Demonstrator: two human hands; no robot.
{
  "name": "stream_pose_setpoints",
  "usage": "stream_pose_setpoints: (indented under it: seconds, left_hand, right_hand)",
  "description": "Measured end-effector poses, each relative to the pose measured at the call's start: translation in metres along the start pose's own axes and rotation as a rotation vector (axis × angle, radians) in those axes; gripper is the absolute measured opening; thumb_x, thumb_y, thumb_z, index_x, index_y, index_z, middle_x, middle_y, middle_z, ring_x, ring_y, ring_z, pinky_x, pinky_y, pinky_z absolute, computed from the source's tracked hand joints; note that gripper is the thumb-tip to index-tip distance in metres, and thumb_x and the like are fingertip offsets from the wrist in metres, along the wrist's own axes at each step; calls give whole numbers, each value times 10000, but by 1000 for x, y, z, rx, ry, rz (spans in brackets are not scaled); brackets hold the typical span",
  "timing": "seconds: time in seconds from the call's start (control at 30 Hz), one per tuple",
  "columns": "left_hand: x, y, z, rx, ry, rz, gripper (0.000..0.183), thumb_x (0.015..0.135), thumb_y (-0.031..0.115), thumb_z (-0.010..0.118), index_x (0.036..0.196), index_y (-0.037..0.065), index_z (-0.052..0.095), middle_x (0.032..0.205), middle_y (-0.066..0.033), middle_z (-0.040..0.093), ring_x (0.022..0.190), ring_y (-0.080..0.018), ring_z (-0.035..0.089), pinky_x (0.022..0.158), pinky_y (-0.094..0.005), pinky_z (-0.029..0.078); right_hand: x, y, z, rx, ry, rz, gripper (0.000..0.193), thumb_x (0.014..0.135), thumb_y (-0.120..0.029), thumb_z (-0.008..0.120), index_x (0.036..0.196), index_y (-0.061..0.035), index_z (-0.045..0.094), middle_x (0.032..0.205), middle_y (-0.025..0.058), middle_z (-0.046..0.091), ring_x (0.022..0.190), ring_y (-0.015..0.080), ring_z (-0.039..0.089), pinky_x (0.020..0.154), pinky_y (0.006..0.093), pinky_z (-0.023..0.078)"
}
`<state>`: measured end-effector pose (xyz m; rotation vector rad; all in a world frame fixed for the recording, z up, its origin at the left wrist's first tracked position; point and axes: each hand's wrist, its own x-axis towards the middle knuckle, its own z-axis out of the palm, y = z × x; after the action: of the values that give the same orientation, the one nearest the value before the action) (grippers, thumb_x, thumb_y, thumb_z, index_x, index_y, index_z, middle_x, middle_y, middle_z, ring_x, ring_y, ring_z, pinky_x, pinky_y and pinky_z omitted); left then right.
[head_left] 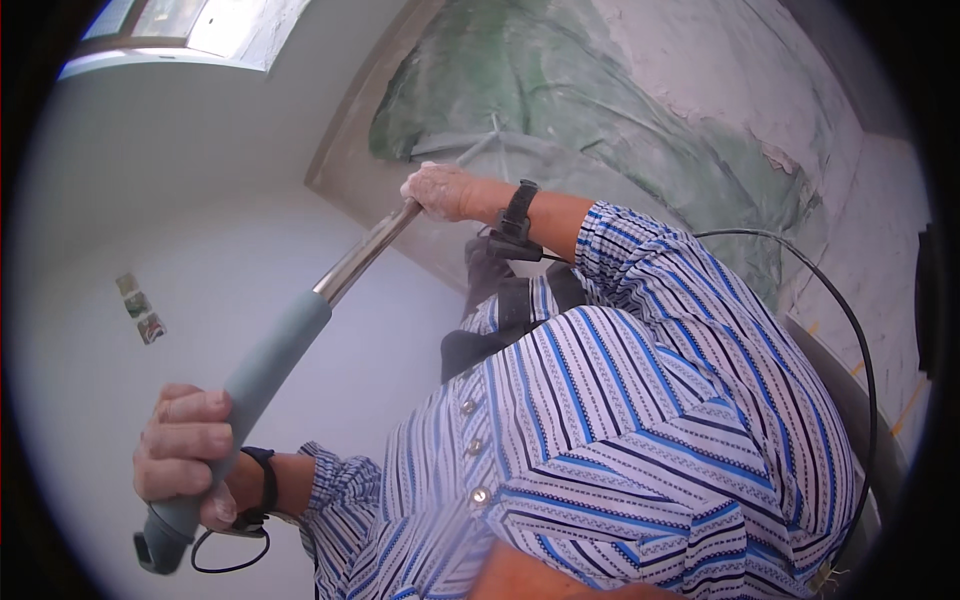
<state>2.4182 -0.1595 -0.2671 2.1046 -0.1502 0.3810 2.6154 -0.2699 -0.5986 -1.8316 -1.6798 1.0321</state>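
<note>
A long pole [275, 352] runs diagonally across the view, with a thick grey-blue sleeve at its lower end and a shiny metal shaft above. My left hand [185, 450] is wrapped round the sleeve near its capped end. Higher up, my right hand [437, 190] grips the metal shaft, its fingers coated in white dust or paste. Past that hand a thinner grey length of the pole reaches over a green sheet [590, 90]. A pale curved band lies at its far end; I cannot tell whether it belongs to the pole.
The green sheet lies wrinkled and dusted white over the pale floor [690, 50]. White walls [240, 250] rise at the left, with a window [190, 30] above and small pictures [140, 310] lower down. A black cable [850, 320] loops by my right side.
</note>
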Motion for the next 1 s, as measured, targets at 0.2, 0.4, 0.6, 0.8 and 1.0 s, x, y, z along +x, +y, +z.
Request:
stream_pose_setpoints:
  seconds: [0.2,0.4,0.6,0.8,1.0]
  left_hand:
    - [8,-37,30,-169,162,-280,249,722,156,675,891,5,572,873,-219,638,868,-407,629,809,-512,499]
    - [2,-23,27,-135,47,-170,191,725,156,705,804,53,565,854,-165,658,885,-343,652,664,-382,499]
    - [11,11,-4,-55,-364,56,206,776,272,706,768,131,556,788,-75,666,863,-262,671,615,-346,485]
    - [15,-13,65,-44,166,-129,208,697,181,728,782,84,565,776,-122,658,872,-291,667,737,-432,509]
    - [56,-56,122,-162,77,-89,212,661,85,726,800,42,572,789,-130,638,895,-344,647,820,-467,485]
  right_hand:
    - [-26,36,54,2,-81,49,107,694,-79,629,799,-92,623,820,118,617,881,325,592,749,423,471]
    - [-22,17,48,112,-79,77,142,665,-76,644,802,-87,609,900,126,596,901,324,583,770,427,463]
    - [-15,-21,22,1,-253,-116,128,670,-80,627,794,-84,592,886,124,595,892,323,584,755,427,465]
    - [-20,32,17,11,206,137,148,694,-105,655,827,-100,591,936,113,595,921,320,582,782,419,477]
    - [-41,117,20,67,545,274,128,690,-108,662,785,-124,577,888,88,586,873,303,578,752,397,484]
